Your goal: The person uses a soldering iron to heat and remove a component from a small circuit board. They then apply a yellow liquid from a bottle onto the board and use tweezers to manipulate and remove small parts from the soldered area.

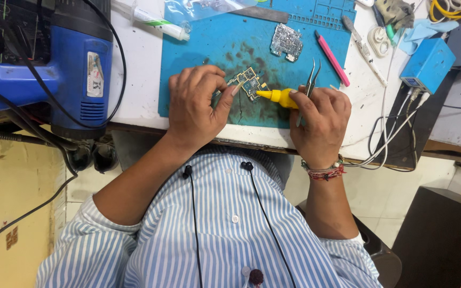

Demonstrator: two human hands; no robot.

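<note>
A small circuit board (252, 83) lies on a stained blue work mat (209, 48). My left hand (196, 104) pinches the board's left edge with thumb and fingers. In my right hand (321, 120) I hold a yellow tool (277, 96) whose tip touches the board's right edge. Metal tweezers (310, 80) are tucked in that same hand, points up. A second, silver circuit board (286, 41) rests further back on the mat.
A blue hot-air gun (76, 58) with black cables sits at the left. A syringe (153, 20), a pink tool (332, 57), another hand tool (364, 50) and a small blue box (428, 65) with white cables lie around the mat. The table edge runs under my wrists.
</note>
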